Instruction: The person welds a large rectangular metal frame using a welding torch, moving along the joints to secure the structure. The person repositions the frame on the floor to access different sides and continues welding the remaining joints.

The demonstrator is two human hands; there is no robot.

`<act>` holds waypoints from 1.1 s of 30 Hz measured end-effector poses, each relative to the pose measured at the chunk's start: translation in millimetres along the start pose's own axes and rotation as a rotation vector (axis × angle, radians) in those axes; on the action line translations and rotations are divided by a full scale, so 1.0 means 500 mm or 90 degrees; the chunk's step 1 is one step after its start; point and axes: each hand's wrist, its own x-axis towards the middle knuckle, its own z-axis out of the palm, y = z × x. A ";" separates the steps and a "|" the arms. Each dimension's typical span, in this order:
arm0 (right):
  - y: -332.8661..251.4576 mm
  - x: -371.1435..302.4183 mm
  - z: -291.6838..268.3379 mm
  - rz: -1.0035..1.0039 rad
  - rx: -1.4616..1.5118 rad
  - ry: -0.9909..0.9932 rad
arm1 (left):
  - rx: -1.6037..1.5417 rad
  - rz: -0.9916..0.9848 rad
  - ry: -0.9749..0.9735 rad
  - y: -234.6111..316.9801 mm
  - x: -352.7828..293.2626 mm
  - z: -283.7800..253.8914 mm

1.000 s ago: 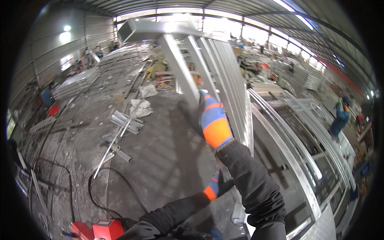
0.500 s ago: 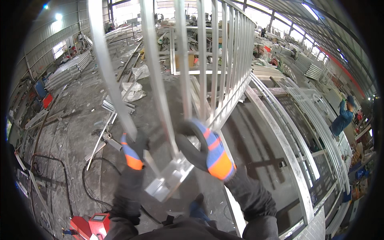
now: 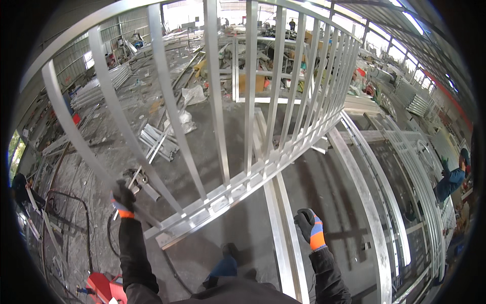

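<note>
A silvery metal railing panel with several upright bars stands tilted in front of me. Its bottom rail runs from near my feet toward the far right. My left hand, in a dark glove with a blue and orange cuff, is closed around the panel's left end bar. Apart from the panel, my right hand hangs low over the floor to the right of a long metal beam. Its gloved fingers are curled in, and nothing shows in them.
Long metal profiles lie along the right, where a person in blue works. A red machine stands at lower left, near a black cable. Another person is at far left. Scrap and loose tubes lie beyond the panel.
The panel's near end has swung left, and its top rail has come into view. My right hand has left the bottom rail and moved right; my left hand has moved left with the end bar.
</note>
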 end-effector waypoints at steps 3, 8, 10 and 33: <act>-0.005 0.190 0.005 -0.093 -0.164 0.052 | 0.002 -0.035 0.015 -0.084 0.029 -0.036; -0.066 0.516 0.031 -0.203 -0.151 0.140 | -0.024 0.007 -0.038 -0.139 0.033 -0.068; -0.120 0.652 0.034 -0.194 -0.103 0.168 | 0.046 -0.047 0.019 -0.132 0.027 -0.069; -0.298 1.268 0.004 -0.214 -0.013 0.052 | 0.414 0.066 0.345 -0.309 0.021 -0.090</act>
